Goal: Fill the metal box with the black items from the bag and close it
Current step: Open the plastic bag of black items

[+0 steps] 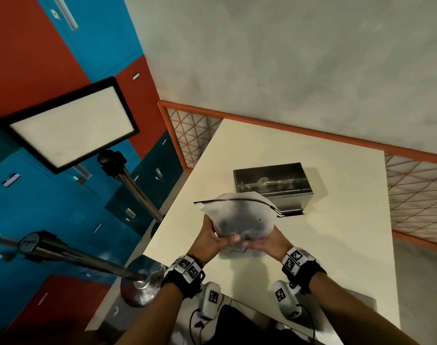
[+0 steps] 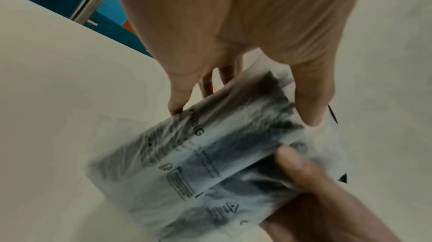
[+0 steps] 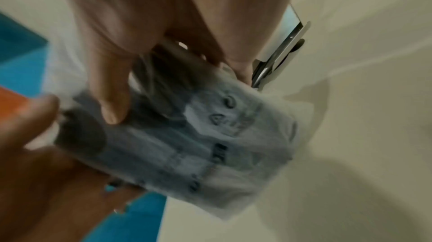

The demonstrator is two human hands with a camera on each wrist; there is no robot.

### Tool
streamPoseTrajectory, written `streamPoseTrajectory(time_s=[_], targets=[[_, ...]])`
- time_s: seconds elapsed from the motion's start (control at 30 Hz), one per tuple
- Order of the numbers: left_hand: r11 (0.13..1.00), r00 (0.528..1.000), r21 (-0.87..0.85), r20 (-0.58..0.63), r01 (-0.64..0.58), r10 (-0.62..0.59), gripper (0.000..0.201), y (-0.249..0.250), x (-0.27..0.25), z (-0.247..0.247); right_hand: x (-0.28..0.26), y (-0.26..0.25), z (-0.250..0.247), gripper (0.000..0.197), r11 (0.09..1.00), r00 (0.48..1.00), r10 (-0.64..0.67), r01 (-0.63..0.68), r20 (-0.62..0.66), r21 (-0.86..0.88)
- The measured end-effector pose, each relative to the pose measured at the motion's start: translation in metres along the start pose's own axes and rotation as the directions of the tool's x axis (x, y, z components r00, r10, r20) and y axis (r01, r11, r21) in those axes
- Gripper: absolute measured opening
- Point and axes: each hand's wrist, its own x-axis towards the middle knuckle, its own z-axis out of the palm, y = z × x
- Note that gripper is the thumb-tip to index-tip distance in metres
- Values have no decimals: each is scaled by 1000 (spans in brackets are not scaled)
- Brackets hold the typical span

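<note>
Bag [image 1: 238, 219], a frosted plastic pouch with dark items [image 1: 233, 224] showing through it, is held up above the bench [image 1: 312, 245] between both hands, just in front of the box [image 1: 272, 188]. Left hand [image 1: 212, 239] grips its left lower edge, fingers behind and thumb in front; right hand [image 1: 268, 241] pinches the right lower corner the same way. The bag's black zip strip points away from the person, towards the box, and I cannot tell if it is sealed.

The box sits on the bench with its shiny lid apparently down, so it looks closed; tipping the bag now would likely spill items onto the lid or bench. The film is slick and the load loose, so a thumb could slip and the bag sag or drop. If the strip is sealed, pulling from the bottom may tear the plastic.

The head view alone shows the whole box and the bag's top edge. The left wrist view shows printed warning text and symbols on the film and the thumb [image 2: 311, 109] pressed on it. The right wrist view, blurred, catches only a metal corner of the box behind the fingers [image 3: 112, 105].
</note>
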Motion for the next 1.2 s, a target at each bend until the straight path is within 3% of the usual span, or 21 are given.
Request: streamPoseTrajectory(time_s=[0.13,0.3,0.63,0.77,0.87,0.97,1.1,1.2], targets=[[996,998,-73,45,-50,53,78,11,8,12,-2,-14,-7,56,970,994,-51,72,-94,232],[999,999,-25,40,19,-18,60,6,11,25,-5,-6,-12,38,984,973,15,27,-230,176],[996,995,33,43,85,-87,50,7,6,32,-12,-14,-30,26,999,981,-28,35,-190,31],[994,993,-49,63,100,-97,33,25,5,42,-18,-21,-28,25,995,979,-94,97,-182,8],[993,996,-72,12,94,-93,43,30,6,50,-21,-19,-29,36,989,978,-144,147,-154,9],[996,997,85,-79,-4,10,46,36,9,55,-22,-18,-34,54,982,969,-186,189,-164,3],[928,966,313,-93,-201,241,27,42,20,60,-21,-18,-40,35,987,977,-154,145,-147,-70],[911,967,360,-77,-200,243,44,31,31,59,-18,-18,-42,28,991,973,-131,123,-188,-54]])
